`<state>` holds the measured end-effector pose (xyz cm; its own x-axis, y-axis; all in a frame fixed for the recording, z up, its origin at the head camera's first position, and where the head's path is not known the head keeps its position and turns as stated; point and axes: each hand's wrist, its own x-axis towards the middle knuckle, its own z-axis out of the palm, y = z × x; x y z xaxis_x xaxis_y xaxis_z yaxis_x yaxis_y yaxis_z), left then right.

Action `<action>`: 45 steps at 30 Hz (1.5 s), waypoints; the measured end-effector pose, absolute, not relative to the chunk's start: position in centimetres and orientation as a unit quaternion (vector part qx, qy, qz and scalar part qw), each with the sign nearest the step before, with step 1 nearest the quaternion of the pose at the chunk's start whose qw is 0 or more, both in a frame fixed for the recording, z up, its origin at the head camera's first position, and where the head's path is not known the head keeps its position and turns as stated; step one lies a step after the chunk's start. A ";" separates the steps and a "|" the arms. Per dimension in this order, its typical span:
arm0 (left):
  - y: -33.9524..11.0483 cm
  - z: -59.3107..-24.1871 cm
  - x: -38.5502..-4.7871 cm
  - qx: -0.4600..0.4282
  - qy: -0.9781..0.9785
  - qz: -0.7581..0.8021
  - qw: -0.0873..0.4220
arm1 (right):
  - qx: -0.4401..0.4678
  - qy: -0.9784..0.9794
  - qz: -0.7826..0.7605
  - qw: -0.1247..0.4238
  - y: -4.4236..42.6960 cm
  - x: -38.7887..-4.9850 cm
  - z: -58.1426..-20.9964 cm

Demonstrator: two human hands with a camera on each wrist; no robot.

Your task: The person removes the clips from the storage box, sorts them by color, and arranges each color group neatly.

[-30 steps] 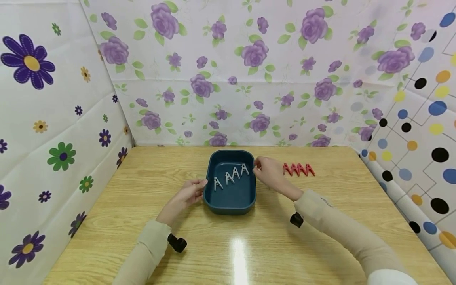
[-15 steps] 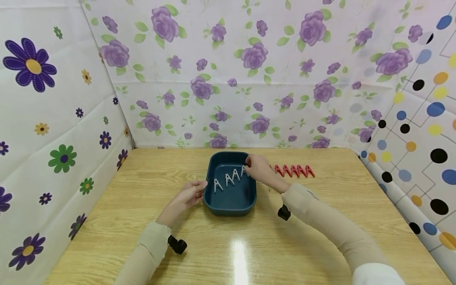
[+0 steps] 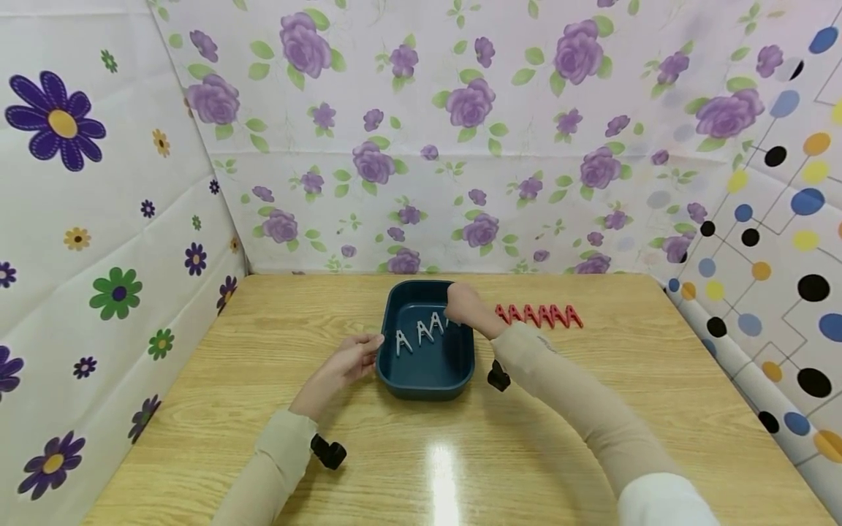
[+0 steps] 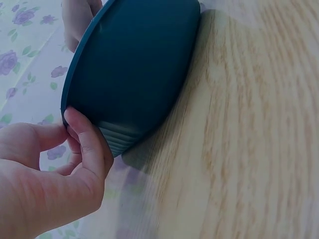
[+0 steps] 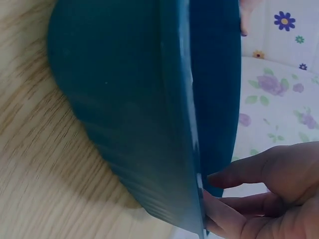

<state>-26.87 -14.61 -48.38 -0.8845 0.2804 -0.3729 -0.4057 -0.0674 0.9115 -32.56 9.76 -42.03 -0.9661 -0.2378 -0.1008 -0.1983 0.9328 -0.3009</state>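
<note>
A dark teal plastic tub stands on the table. Its left rim is pinched between the thumb and fingers of my left hand, with the fingers against the outer wall in the left wrist view. Inside lie several grey clothespins. My right hand reaches over the tub's far right rim and covers most of the rightmost grey clothespin. In the right wrist view its thumb and bent fingers are at the rim; whether anything is between the fingertips is hidden.
Several red clothespins lie in a row on the wooden table, right of the tub and behind my right forearm. A floral cloth hangs along the table's back edge, with patterned cloths at both sides.
My right hand has moved left from beside the tub's right rim to above its inside, uncovering more red clothespins. The left hand and the tub have stayed put.
</note>
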 end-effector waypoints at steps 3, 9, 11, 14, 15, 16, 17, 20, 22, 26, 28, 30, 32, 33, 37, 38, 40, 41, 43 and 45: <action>-14.6 -48.4 -26.9 -0.050 0.644 0.726 0.234 | -0.111 0.979 -0.153 0.079 9.3 -32.6 -42.4; -14.4 -48.4 -26.9 -0.045 0.646 0.726 0.234 | -0.118 0.984 -0.124 0.055 9.0 -32.7 -43.9; -14.4 -48.3 -26.9 -0.048 0.646 0.725 0.235 | -0.115 0.985 -0.117 0.051 8.9 -32.8 -44.4; -14.4 -48.3 -26.9 -0.050 0.647 0.724 0.234 | -0.116 0.985 -0.114 0.049 8.8 -33.0 -44.8; -14.4 -48.2 -26.9 -0.049 0.648 0.723 0.234 | -0.118 0.986 -0.108 0.050 8.8 -33.1 -44.9; -14.4 -48.2 -26.9 -0.048 0.649 0.722 0.234 | -0.121 0.986 -0.104 0.050 8.7 -33.1 -45.1; -14.4 -48.2 -26.9 -0.047 0.650 0.722 0.234 | -0.125 0.986 -0.097 0.049 8.7 -33.1 -45.1; -14.4 -48.0 -26.8 -0.041 0.654 0.718 0.236 | -0.139 0.987 -0.067 0.040 8.7 -33.1 -45.4; -14.4 -48.0 -26.7 -0.043 0.655 0.716 0.238 | -0.144 0.988 -0.051 0.035 8.7 -33.1 -45.6; -14.5 -48.0 -26.7 -0.044 0.657 0.714 0.239 | -0.139 0.989 -0.030 0.031 8.5 -33.1 -46.1; -14.5 -48.0 -26.7 -0.046 0.657 0.714 0.238 | -0.131 0.991 -0.025 0.031 8.4 -33.1 -46.2; -14.5 -48.1 -26.7 -0.046 0.656 0.715 0.238 | -0.124 0.992 -0.022 0.029 8.3 -33.2 -46.3; -14.5 -48.1 -26.8 -0.048 0.653 0.717 0.238 | -0.117 0.992 -0.026 0.025 8.3 -33.2 -46.3; -14.5 -48.1 -26.8 -0.048 0.652 0.718 0.239 | -0.114 0.993 -0.032 0.023 8.2 -33.2 -46.3; -14.4 -48.1 -26.9 -0.052 0.652 0.717 0.239 | -0.105 0.993 -0.062 0.003 8.4 -33.2 -46.4; -14.4 -48.1 -26.9 -0.052 0.653 0.717 0.239 | -0.104 0.992 -0.073 -0.003 8.4 -33.1 -46.4; -14.4 -48.1 -26.9 -0.050 0.654 0.716 0.238 | -0.103 0.990 -0.098 -0.016 8.6 -33.0 -46.3; -14.4 -48.1 -26.9 -0.050 0.654 0.716 0.238 | -0.106 0.988 -0.109 -0.023 8.6 -32.9 -46.2; -14.5 -48.1 -26.8 -0.045 0.655 0.716 0.237 | -0.110 0.984 -0.135 -0.034 8.8 -32.7 -46.1; -14.4 -48.1 -26.8 -0.047 0.656 0.716 0.235 | -0.118 0.979 -0.163 -0.044 9.0 -32.5 -46.0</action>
<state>-26.82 -14.45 -48.11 -0.8848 0.2759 -0.3755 -0.3980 -0.0286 0.9169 -32.50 8.96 -46.01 -0.9684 -0.2157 0.1250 -0.2446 0.9189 -0.3094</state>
